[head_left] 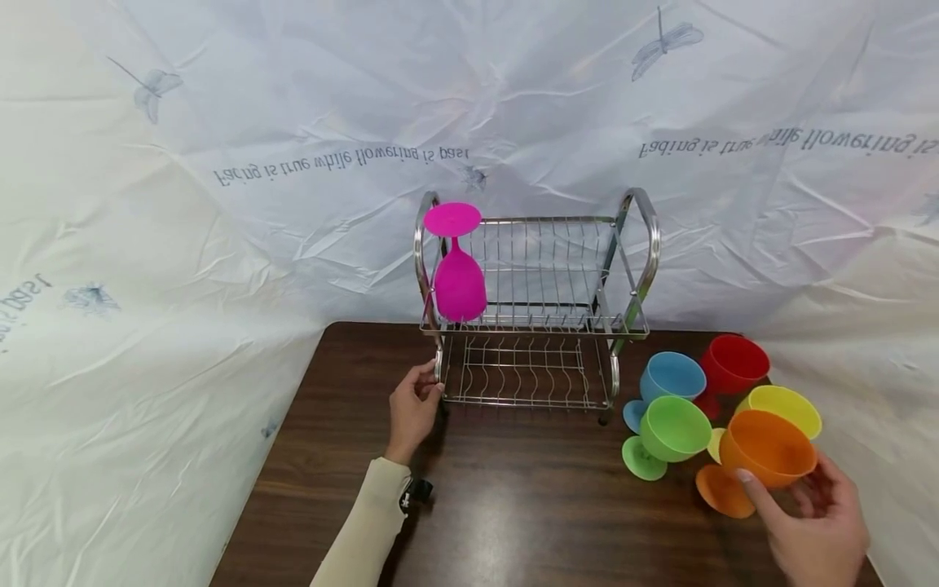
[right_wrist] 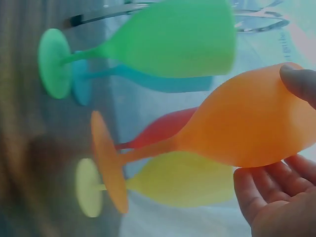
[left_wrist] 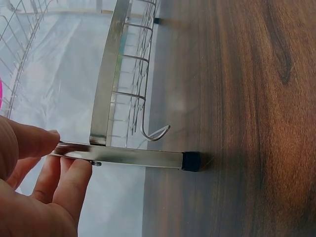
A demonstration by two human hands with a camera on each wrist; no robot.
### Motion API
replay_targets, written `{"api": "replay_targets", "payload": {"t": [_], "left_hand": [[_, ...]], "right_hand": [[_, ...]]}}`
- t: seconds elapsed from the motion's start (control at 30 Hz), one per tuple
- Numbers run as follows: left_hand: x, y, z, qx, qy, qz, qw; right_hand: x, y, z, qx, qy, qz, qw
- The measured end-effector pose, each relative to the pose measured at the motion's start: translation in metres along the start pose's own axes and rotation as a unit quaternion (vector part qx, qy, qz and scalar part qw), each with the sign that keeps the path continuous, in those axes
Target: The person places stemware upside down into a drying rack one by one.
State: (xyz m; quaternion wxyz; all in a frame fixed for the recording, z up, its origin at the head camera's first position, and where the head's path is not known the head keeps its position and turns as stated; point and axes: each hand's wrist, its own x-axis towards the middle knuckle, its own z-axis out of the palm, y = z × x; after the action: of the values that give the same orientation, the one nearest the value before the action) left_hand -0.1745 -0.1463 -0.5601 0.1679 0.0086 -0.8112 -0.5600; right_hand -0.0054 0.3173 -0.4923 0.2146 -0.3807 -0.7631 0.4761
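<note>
My left hand (head_left: 415, 409) pinches the front left leg of the silver dish rack (head_left: 528, 403) between thumb and fingers; the left wrist view shows the metal leg (left_wrist: 138, 156) with its black foot on the table. An orange plastic goblet (head_left: 767, 448) is held around its bowl by my right hand (head_left: 822, 522), thumb on one side and fingers on the other. Its stem tilts in the right wrist view, the round base (right_wrist: 109, 163) leaning. A magenta goblet (head_left: 460, 285) stands upside down at the left end of the rack's upper tier.
Beside the orange goblet, upright on the brown table (head_left: 484, 505), stand a green goblet (head_left: 675, 429), a blue one (head_left: 672, 375), a red one (head_left: 736, 364) and a yellow one (head_left: 788, 408). Behind the rack hangs a white printed sheet (head_left: 352, 98).
</note>
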Motion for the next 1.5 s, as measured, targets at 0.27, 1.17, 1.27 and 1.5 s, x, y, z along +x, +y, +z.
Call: {"api": "replay_targets", "payload": {"t": [0.27, 1.17, 1.27, 1.5], "left_hand": [[-0.003, 0.004, -0.004, 0.005, -0.009, -0.017, 0.9998], [-0.078, 0.139, -0.015, -0.056, -0.180, 0.100, 0.9770], [-0.085, 0.149, -0.011, -0.083, -0.209, 0.100, 0.9692], [-0.092, 0.159, 0.001, -0.074, -0.250, 0.103, 0.9598]], "right_hand": [[-0.016, -0.038, -0.018, 0.025, 0.038, -0.123, 0.9913], [-0.058, -0.123, 0.025, -0.056, -0.215, -0.601, 0.7672], [-0.063, -0.121, 0.039, -0.061, -0.232, -0.617, 0.7495], [-0.071, -0.119, 0.063, -0.066, -0.265, -0.651, 0.7086]]}}
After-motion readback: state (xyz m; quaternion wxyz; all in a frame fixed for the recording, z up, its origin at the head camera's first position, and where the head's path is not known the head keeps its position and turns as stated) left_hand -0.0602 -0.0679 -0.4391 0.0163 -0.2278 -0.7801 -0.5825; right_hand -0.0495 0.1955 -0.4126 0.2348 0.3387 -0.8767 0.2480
